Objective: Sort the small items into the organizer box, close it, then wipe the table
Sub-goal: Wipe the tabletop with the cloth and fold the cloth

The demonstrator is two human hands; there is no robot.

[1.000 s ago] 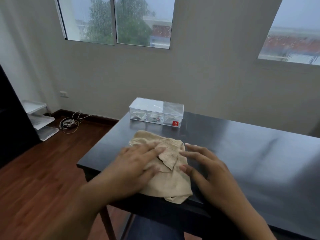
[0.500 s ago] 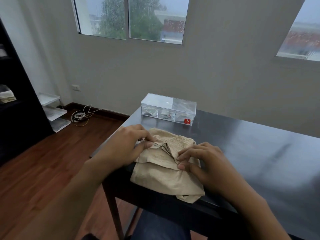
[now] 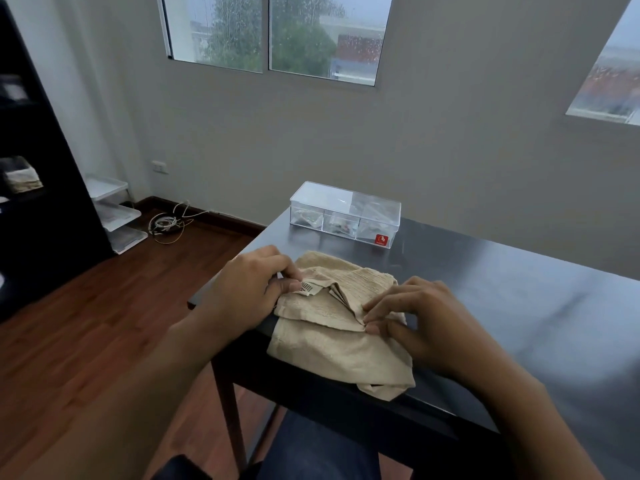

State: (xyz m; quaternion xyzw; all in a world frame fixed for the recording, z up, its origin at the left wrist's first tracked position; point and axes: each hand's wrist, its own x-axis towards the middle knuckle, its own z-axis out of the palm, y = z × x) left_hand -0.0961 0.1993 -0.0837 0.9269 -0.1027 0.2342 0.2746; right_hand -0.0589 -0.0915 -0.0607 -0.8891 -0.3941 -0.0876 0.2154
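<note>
A beige cloth point(image 3: 332, 344) lies folded at the near left corner of the dark table point(image 3: 519, 306), one corner hanging over the front edge. My left hand point(image 3: 252, 289) pinches the cloth's upper left fold beside a small barcode label. My right hand point(image 3: 426, 317) pinches a folded edge near the cloth's middle. Behind the cloth, at the table's far left, stands the clear organizer box point(image 3: 344, 214) with its lid down, small items visible in its three compartments and a red sticker on its front right.
A black shelf unit point(image 3: 38, 168) fills the left side. White stacked trays point(image 3: 116, 216) and a coil of cables point(image 3: 169, 221) lie on the wooden floor by the wall. The wall runs just behind the table.
My hands went from lying flat on the cloth to pinching its folds. The view has shifted so the table sits further right.
</note>
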